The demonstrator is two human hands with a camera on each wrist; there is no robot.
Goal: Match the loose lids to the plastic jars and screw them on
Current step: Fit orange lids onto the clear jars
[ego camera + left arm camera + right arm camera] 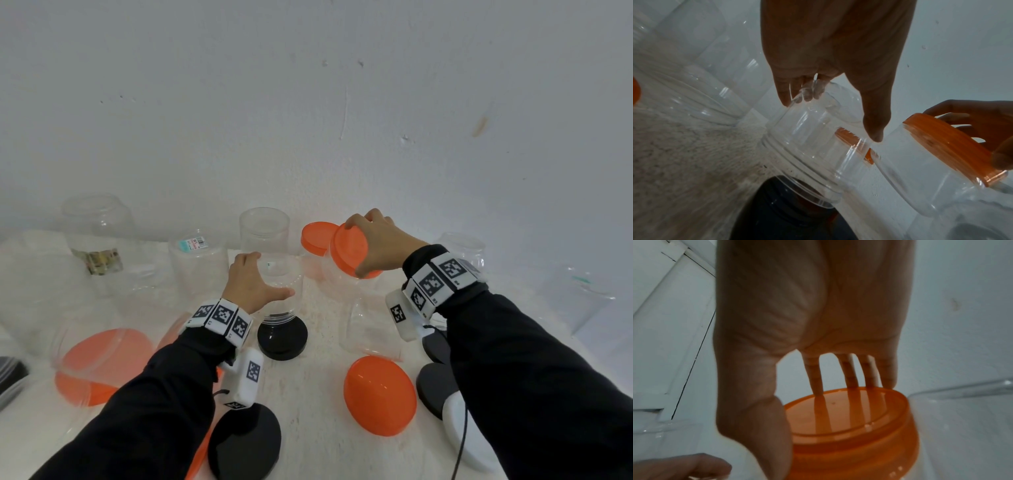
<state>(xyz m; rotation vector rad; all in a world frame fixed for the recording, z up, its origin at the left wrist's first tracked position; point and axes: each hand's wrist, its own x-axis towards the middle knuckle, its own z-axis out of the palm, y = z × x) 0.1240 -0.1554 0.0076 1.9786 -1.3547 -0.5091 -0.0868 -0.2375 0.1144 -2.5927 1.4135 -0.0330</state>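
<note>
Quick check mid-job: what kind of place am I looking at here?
Probably a makeshift indoor work surface rather than a kitchen: a white fleecy cover set against a bare, scuffed white wall, strewn with clear jars, loose orange lids and black lids.

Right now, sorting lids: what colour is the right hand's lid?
Orange lid, clearest in the right wrist view.

We record a white painted wall (308,102) filling the upper part of the head view. It carries a thin vertical crack (344,113), several small chips and dark specks, and a brownish stain (479,126) toward the right. The work surface (318,394) below it is covered in white, nubby fabric. In the right wrist view we see white panelling (670,313) with dark seams. Lighting is even and diffuse, and shadows are soft.
</note>
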